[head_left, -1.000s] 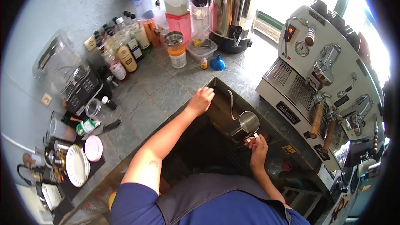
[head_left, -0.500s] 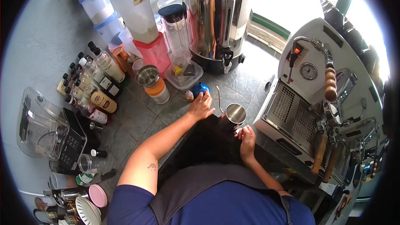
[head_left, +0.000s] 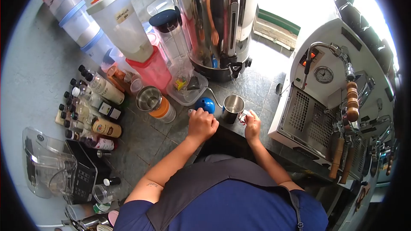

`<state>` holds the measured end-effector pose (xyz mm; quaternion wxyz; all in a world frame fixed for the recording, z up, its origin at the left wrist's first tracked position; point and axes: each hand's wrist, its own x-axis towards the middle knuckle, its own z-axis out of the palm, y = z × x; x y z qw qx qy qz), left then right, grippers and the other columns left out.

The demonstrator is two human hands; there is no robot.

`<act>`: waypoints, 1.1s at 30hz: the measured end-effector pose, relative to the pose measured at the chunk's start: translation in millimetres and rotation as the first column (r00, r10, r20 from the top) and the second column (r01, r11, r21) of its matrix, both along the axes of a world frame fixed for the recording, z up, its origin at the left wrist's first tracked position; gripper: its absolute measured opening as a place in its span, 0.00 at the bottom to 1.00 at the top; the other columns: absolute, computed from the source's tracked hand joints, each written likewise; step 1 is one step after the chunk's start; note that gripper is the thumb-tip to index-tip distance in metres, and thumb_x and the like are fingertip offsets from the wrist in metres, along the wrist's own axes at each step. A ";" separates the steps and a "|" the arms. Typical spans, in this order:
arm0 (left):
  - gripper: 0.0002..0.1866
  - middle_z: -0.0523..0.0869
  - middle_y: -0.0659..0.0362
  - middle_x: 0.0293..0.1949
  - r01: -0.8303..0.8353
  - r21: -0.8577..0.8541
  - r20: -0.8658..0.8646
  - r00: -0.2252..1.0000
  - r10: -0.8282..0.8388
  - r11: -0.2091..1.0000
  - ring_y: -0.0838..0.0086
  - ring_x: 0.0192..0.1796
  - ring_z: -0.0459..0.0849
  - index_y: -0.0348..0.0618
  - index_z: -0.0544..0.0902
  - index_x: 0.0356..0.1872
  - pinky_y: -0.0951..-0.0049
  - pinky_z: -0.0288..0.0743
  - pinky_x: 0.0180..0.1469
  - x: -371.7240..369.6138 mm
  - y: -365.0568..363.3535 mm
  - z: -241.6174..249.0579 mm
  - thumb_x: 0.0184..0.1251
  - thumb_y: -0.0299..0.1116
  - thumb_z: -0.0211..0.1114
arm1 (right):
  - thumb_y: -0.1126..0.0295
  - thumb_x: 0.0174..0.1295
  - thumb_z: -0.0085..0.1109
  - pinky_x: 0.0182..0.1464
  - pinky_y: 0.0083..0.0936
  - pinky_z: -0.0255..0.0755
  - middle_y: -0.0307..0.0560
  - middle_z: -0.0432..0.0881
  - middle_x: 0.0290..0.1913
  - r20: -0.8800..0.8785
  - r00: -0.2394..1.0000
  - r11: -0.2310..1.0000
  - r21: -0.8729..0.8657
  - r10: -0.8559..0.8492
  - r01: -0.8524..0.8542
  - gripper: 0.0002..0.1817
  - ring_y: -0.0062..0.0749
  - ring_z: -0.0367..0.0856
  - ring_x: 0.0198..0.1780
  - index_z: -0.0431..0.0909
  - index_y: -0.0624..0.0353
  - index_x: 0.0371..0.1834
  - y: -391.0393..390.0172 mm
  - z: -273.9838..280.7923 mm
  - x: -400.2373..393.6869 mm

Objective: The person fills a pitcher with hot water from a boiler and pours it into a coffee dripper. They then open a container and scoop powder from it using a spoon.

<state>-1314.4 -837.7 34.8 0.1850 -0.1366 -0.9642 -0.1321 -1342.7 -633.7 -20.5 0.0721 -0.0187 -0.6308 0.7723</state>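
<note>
My left hand is closed in a fist just in front of a blue rounded container. A whitish bit of a small bottle shows at its left edge; whether my fingers grip that bottle is hidden. To the right stands an open stainless steel kettle with a thin curved spout on its left. Close by the kettle's right side, the fingers of my right hand are pinched on a small white thing, too small to name.
Left of my hands are an orange-banded jar with a metal funnel, several bottles and a blender. A clear plastic tub and a large steel urn stand behind. An espresso machine fills the right.
My left hand has come off the top of the blue container and closed into a fist in front of it. My right hand stays beside the kettle. The view has shifted.
</note>
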 end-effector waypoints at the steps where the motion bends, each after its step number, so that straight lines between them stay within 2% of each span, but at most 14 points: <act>1: 0.10 0.75 0.59 0.17 0.022 0.159 -0.176 0.984 0.006 0.987 0.64 0.27 0.74 0.42 0.78 0.17 0.59 0.68 0.34 -2.9 1.5 16.9 0.53 0.33 0.63 | 0.65 0.71 0.46 0.28 0.19 0.66 0.36 0.73 0.20 -0.024 1.000 0.995 0.099 -0.007 0.009 0.15 0.17 0.71 0.25 0.75 0.63 0.30 -0.8 -4.5 -4.2; 2: 0.10 0.75 0.59 0.17 0.033 0.154 -0.173 0.985 -0.006 0.988 0.64 0.27 0.74 0.42 0.78 0.17 0.59 0.68 0.34 -4.6 1.0 34.6 0.53 0.33 0.63 | 0.65 0.71 0.46 0.28 0.19 0.66 0.36 0.73 0.20 -0.021 1.000 0.995 0.094 -0.017 0.019 0.15 0.17 0.71 0.25 0.75 0.63 0.30 -1.3 -8.4 -7.6; 4: 0.09 0.77 0.59 0.19 0.042 0.348 -0.152 0.988 0.012 0.936 0.64 0.28 0.75 0.43 0.78 0.18 0.61 0.69 0.35 -9.4 -2.4 70.5 0.54 0.33 0.62 | 0.64 0.71 0.46 0.28 0.21 0.66 0.38 0.72 0.19 -0.095 0.995 0.976 0.213 -0.017 0.038 0.16 0.19 0.72 0.25 0.74 0.65 0.29 -3.9 -11.6 -15.7; 7: 0.08 0.78 0.59 0.23 0.157 0.391 -0.208 0.975 -0.079 0.907 0.62 0.31 0.76 0.43 0.79 0.22 0.62 0.70 0.37 -33.3 -6.4 107.5 0.58 0.31 0.63 | 0.64 0.70 0.46 0.28 0.24 0.67 0.40 0.73 0.19 -0.097 0.993 0.965 0.245 -0.066 0.088 0.16 0.21 0.73 0.24 0.74 0.64 0.29 -9.1 -8.3 -24.8; 9: 0.07 0.79 0.58 0.25 0.219 0.406 -0.254 0.960 -0.121 0.887 0.62 0.33 0.76 0.42 0.80 0.24 0.62 0.70 0.38 -55.1 -5.6 121.0 0.59 0.31 0.63 | 0.64 0.71 0.45 0.28 0.24 0.68 0.40 0.73 0.19 -0.091 0.992 0.963 0.249 -0.087 0.107 0.16 0.21 0.73 0.24 0.74 0.64 0.29 -10.8 -7.9 -32.7; 11: 0.04 0.82 0.57 0.30 0.306 0.429 -0.341 0.926 -0.161 0.850 0.60 0.37 0.78 0.41 0.83 0.32 0.63 0.71 0.42 -75.5 0.9 127.5 0.61 0.31 0.65 | 0.63 0.70 0.45 0.29 0.25 0.69 0.40 0.74 0.19 -0.091 0.992 0.958 0.266 -0.086 0.107 0.16 0.22 0.74 0.25 0.74 0.65 0.31 -9.9 -9.3 -40.7; 12: 0.04 0.82 0.57 0.30 0.305 0.434 -0.339 0.927 -0.160 0.848 0.60 0.37 0.78 0.41 0.83 0.32 0.63 0.71 0.42 -83.5 4.0 128.8 0.61 0.31 0.65 | 0.63 0.70 0.45 0.29 0.25 0.69 0.40 0.74 0.19 -0.087 0.992 0.957 0.270 -0.086 0.107 0.16 0.22 0.74 0.25 0.74 0.65 0.31 -10.4 -9.2 -44.8; 14: 0.08 0.84 0.55 0.37 0.348 0.426 -0.359 0.912 -0.197 0.835 0.59 0.42 0.81 0.41 0.85 0.41 0.64 0.73 0.46 -95.6 10.5 130.1 0.62 0.30 0.66 | 0.63 0.71 0.45 0.29 0.27 0.69 0.42 0.75 0.19 -0.097 0.992 0.945 0.307 -0.086 0.112 0.16 0.24 0.75 0.24 0.73 0.64 0.30 -10.8 -8.2 -51.2; 15: 0.10 0.84 0.54 0.38 0.350 0.418 -0.356 0.912 -0.203 0.838 0.59 0.44 0.81 0.41 0.85 0.44 0.64 0.73 0.47 -100.1 13.4 130.5 0.62 0.30 0.67 | 0.57 0.72 0.45 0.28 0.22 0.68 0.40 0.76 0.23 -0.140 0.989 0.932 0.353 -0.038 0.086 0.20 0.20 0.73 0.25 0.75 0.64 0.33 -7.7 -12.2 -57.2; 19: 0.11 0.85 0.56 0.37 0.370 0.387 -0.305 0.916 -0.261 0.845 0.61 0.41 0.81 0.40 0.84 0.43 0.64 0.73 0.44 -114.8 18.7 126.7 0.60 0.31 0.70 | 0.57 0.73 0.45 0.28 0.22 0.67 0.40 0.75 0.22 -0.138 0.989 0.922 0.374 -0.053 0.102 0.19 0.21 0.74 0.24 0.70 0.60 0.29 -6.9 -18.3 -70.6; 23: 0.11 0.85 0.56 0.36 0.391 0.398 -0.314 0.908 -0.277 0.830 0.61 0.38 0.81 0.40 0.84 0.42 0.65 0.73 0.42 -121.8 18.1 118.9 0.59 0.29 0.70 | 0.57 0.73 0.44 0.28 0.22 0.67 0.40 0.75 0.22 -0.165 0.984 0.922 0.366 -0.069 0.126 0.19 0.21 0.74 0.24 0.70 0.60 0.28 -6.9 -21.7 -74.3; 28: 0.12 0.84 0.56 0.34 0.501 0.321 -0.473 0.820 -0.322 0.803 0.63 0.37 0.81 0.40 0.84 0.41 0.66 0.75 0.40 -122.0 20.1 112.9 0.54 0.24 0.72 | 0.56 0.74 0.43 0.28 0.22 0.67 0.40 0.74 0.22 -0.198 0.976 0.892 0.420 -0.090 0.168 0.19 0.22 0.73 0.24 0.69 0.60 0.31 -9.8 -24.6 -75.1; 33: 0.10 0.82 0.58 0.34 0.575 0.287 -0.502 0.771 -0.391 0.766 0.62 0.38 0.80 0.38 0.83 0.40 0.64 0.75 0.43 -120.0 16.3 105.9 0.56 0.25 0.70 | 0.59 0.75 0.42 0.28 0.23 0.68 0.40 0.74 0.24 -0.209 0.974 0.885 0.435 -0.082 0.168 0.17 0.22 0.73 0.24 0.70 0.61 0.33 -11.3 -24.8 -76.1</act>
